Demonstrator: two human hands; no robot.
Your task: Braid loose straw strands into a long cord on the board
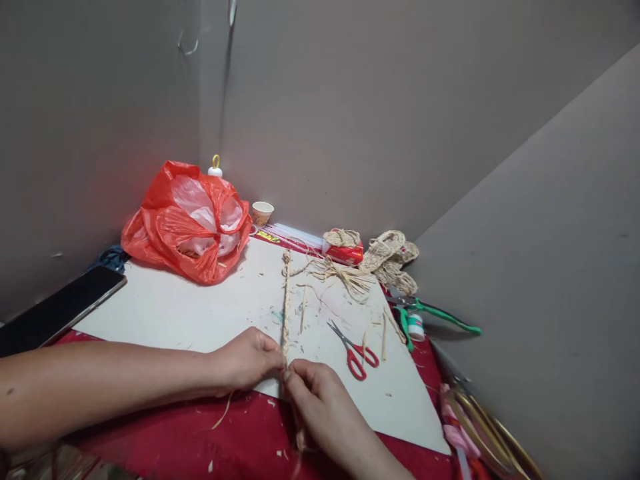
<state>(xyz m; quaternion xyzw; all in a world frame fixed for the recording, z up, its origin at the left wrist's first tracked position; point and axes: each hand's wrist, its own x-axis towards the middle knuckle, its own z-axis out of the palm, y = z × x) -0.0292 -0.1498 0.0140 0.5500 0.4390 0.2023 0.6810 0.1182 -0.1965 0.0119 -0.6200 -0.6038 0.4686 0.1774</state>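
A narrow braided straw cord (287,303) runs down the middle of the white board (215,313) toward me. At its near end my left hand (253,360) pinches it from the left. My right hand (317,397) closes on the same spot from the right, its thumb and fingertips meeting those of the left. Loose strands hang below both hands over the red cloth (200,440). Red-handled scissors (354,350) lie slightly apart-bladed to the right of the braid. Behind them a bundle of loose straw (345,273) is spread out.
A red plastic bag (187,223) and a phone (65,307) sit at the left. Along the back are a paper cup (263,212), a red packet (345,253) and woven straw pieces (393,257). Green-handled pliers (435,313) and a small white bottle (416,327) lie right.
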